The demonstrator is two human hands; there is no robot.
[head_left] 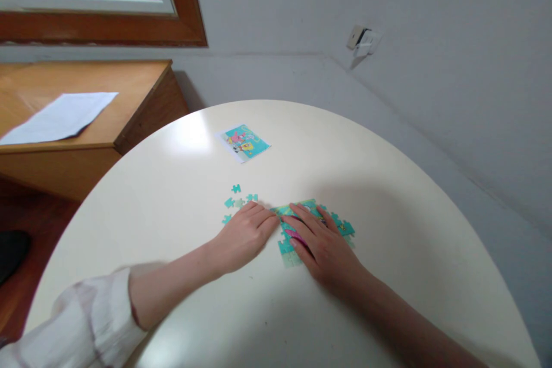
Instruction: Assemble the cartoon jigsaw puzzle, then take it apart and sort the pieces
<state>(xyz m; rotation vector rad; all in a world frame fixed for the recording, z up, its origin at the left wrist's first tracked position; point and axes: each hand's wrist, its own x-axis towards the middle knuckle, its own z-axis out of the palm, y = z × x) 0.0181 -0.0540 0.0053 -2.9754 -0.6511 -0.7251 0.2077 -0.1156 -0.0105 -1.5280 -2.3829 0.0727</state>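
Where the wooden desk (142,80) ends at far left, bearing white paper (64,116), a round white table (159,201) begins, its curved rim well apart from both hands. Next, loose pieces (229,202): small, turquoise and pale green, just beside the left hand. Behind them, one picture card (246,144): turquoise, pink figure, yellow SpongeBob-like figure; any lettering too small for me to read. Left hand (245,236): fingers bunched, tips at the puzzle's left edge; whether they pinch a piece, I cannot tell. Jigsaw puzzle (284,247): flat on the table between the hands, turquoise, pale green and magenta, borders partly ragged with tabs. Right hand (323,241): fingers spread across it, pressing, nothing grasped. Far right, on the wall: socket (355,37) with white plug (368,42).
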